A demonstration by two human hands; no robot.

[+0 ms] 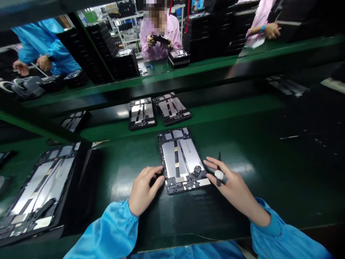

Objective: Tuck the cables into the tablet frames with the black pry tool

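An opened tablet (169, 154) lies on the green bench in front of me, its silver battery area, dark ribbon cables and small boards exposed. A small black square piece (198, 171) rests near its lower right corner. My left hand (145, 187) grips the tablet's left edge with thumb and bent fingers. At the right edge, my right hand (226, 183) touches the tablet with its fingertips. Tucked between the fingers of that hand is a slim black tool (219, 158), its exact kind unclear. Something white (219, 175) wraps one of those fingers.
Two more opened tablets (142, 113) (171, 108) lie behind. At left, another opened tablet (40, 187) tops a dark stack. A shelf ledge (151, 80) crosses behind the bench. Beyond it, a person in pink (172, 32) holds a dark device among stacked black trays (198, 36).
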